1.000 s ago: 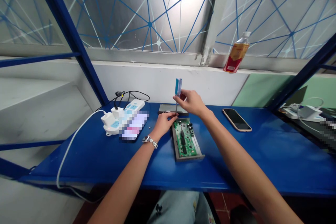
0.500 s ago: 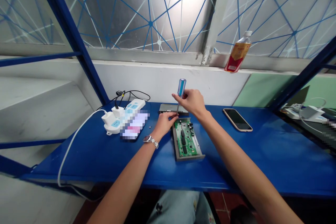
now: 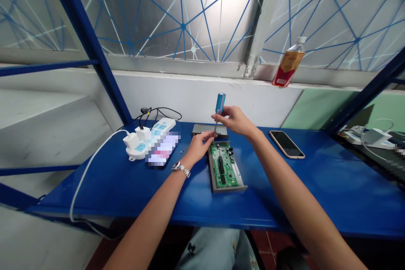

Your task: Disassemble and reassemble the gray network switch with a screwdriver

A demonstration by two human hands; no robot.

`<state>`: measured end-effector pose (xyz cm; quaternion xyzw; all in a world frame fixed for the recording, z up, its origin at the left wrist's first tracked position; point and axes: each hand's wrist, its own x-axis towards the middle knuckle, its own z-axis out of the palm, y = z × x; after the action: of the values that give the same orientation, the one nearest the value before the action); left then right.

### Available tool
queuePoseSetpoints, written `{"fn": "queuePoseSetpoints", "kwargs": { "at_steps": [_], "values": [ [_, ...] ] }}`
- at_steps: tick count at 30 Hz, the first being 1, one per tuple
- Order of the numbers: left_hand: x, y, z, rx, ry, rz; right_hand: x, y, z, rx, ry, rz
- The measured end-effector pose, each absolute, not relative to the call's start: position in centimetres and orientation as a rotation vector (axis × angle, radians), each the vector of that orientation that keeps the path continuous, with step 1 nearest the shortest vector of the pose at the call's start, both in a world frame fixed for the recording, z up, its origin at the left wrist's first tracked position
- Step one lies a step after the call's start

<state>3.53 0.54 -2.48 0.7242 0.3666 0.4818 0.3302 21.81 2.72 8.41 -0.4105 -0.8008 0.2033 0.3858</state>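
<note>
A screwdriver (image 3: 220,102) with a clear blue handle stands nearly upright, its shaft pointing down at the far left corner of a green circuit board (image 3: 226,168). My right hand (image 3: 236,119) is closed around the lower handle. Low on the shaft, the thumb and forefinger of my left hand (image 3: 200,145) pinch it near the tip; whether a screw is there too is hidden by the fingers. The board sits in an open grey metal tray (image 3: 218,189) lying on the blue table. Behind it is a flat grey metal piece (image 3: 207,128), partly covered by my left hand.
To the left lie a white power strip (image 3: 139,147) with plugs and a lit phone (image 3: 163,149). A tiny metal part (image 3: 181,152) rests near my left wrist. Another phone (image 3: 287,144) lies right of my right arm. A drink bottle (image 3: 288,63) stands on the ledge.
The screwdriver handle has turned slightly and shifted a little right with my right hand. My left fingers have opened a little at the shaft. The tray and board stay put.
</note>
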Motion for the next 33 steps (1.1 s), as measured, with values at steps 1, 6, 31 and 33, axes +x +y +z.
{"fn": "queuePoseSetpoints", "kwargs": {
  "at_steps": [1, 6, 31, 33],
  "values": [
    [3.57, 0.55, -2.54, 1.867, 0.929, 1.261, 22.01, 2.91, 8.36, -0.998, -2.044, 0.620],
    [3.90, 0.49, -2.48, 1.799, 0.908, 1.248, 22.15, 3.08, 8.18, -0.879, -1.987, 0.953],
    [4.15, 0.72, -2.61, 1.761, 0.920, 1.293, 21.57, 3.18, 7.89, -0.885, -1.786, 0.939],
    [4.13, 0.62, -2.50, 1.762, 0.924, 1.300, 21.65, 3.07, 8.02, -0.853, -1.812, 1.018]
  ]
}}
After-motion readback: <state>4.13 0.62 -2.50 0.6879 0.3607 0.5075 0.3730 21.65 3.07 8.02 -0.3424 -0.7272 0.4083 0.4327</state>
